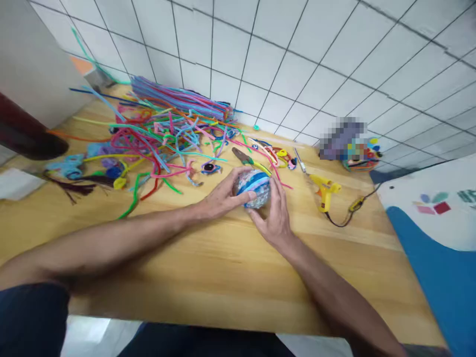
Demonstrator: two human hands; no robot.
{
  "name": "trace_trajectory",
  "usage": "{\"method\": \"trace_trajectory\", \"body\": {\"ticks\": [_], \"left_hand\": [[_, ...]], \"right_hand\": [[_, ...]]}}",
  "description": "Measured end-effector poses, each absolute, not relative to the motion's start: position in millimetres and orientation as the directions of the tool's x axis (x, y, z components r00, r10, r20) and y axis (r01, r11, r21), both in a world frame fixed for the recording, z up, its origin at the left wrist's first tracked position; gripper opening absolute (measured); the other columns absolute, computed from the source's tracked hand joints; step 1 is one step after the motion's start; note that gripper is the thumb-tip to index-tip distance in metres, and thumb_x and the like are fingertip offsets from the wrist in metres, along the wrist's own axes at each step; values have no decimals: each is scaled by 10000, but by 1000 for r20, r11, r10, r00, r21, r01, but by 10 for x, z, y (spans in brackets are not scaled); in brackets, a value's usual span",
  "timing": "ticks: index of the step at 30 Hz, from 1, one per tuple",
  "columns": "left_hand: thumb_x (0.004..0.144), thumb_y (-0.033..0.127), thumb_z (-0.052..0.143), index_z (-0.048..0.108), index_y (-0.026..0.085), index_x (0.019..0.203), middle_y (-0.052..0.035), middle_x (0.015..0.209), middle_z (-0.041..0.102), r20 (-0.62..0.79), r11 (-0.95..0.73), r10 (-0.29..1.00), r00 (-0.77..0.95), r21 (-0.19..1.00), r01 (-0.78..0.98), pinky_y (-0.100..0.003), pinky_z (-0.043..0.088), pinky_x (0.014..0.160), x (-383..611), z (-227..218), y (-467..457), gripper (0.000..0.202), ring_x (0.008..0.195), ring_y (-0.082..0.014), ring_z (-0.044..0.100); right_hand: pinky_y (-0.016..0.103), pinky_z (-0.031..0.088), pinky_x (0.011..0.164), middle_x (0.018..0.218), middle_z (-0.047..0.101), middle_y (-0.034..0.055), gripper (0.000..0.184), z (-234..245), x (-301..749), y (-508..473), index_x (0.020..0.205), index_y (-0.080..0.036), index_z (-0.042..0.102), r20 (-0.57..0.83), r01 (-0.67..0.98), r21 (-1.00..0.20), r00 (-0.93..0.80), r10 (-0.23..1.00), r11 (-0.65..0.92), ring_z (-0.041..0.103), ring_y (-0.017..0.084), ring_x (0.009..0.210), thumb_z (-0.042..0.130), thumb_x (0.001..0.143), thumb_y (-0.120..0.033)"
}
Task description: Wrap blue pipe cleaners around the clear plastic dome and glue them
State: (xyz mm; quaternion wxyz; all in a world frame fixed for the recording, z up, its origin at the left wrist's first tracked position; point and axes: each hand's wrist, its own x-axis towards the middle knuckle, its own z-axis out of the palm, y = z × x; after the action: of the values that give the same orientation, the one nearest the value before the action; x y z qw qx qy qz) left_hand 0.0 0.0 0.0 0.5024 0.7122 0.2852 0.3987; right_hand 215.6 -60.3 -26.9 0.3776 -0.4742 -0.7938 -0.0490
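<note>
View: head camera, looking down on a wooden worktop (223,277) set against a white tiled wall (297,59).
Writing: no mark on the tools is large enough to read; a patch near the far right corner (344,139) is blurred out.
Ball (254,187): round and wound in fuzzy bands of dark blue, pale blue and white, with a shiny, crinkled surface showing between them.
Ball position: on the worktop at mid-width, nearer the far edge than the near one, between both hands.
Left hand (222,199): against the ball's left side, fingers pressed together and laid across its near face.
Right hand (275,218): against the ball's right side, fingers together and curved around it.
Pipe cleaners (167,129): a loose, many-coloured heap towards the far left corner.
Cutters (247,159): green and yellow handles, just beyond the ball.
Glue gun (324,191): yellow, standing near the right edge, cord trailing right.
</note>
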Motion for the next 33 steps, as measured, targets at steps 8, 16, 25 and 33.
{"method": "trace_trajectory", "body": {"ticks": [8, 16, 25, 33], "left_hand": [[1048, 485, 687, 456, 231, 1574, -147, 1609, 544, 331, -361, 779, 532, 931, -51, -536, 400, 1353, -1, -50, -15, 628, 1543, -343, 512], [1028, 520, 712, 466, 222, 1597, -146, 1638, 527, 337, -321, 768, 545, 938, -129, -539, 377, 1372, -1, -156, 62, 688, 1576, -356, 484], [1007, 503, 768, 491, 234, 1598, -149, 1634, 542, 354, -374, 789, 502, 925, -64, -518, 424, 1336, 16, -220, 59, 706, 1539, -345, 530], [1016, 513, 760, 495, 235, 1594, -148, 1619, 568, 385, -430, 769, 510, 902, -31, -497, 467, 1305, 18, -176, 16, 694, 1512, -332, 564]], "right_hand": [[670, 539, 1242, 1719, 470, 223, 961, -266, 2152, -609, 1800, -249, 127, 638, 797, -270, -273, 720, 541, 512, 391, 1587, 700, 1052, -437], [659, 535, 1248, 1720, 475, 216, 968, -264, 2166, -590, 1794, -258, 153, 641, 794, -286, -257, 723, 536, 523, 394, 1577, 718, 1036, -466], [702, 501, 1263, 1722, 465, 228, 974, -243, 2171, -583, 1774, -219, 183, 628, 782, -316, -252, 736, 537, 492, 411, 1596, 720, 1004, -478], [701, 528, 1237, 1662, 525, 224, 947, -227, 2161, -591, 1755, -221, 219, 658, 780, -315, -231, 717, 541, 537, 408, 1557, 728, 982, -422]]}}
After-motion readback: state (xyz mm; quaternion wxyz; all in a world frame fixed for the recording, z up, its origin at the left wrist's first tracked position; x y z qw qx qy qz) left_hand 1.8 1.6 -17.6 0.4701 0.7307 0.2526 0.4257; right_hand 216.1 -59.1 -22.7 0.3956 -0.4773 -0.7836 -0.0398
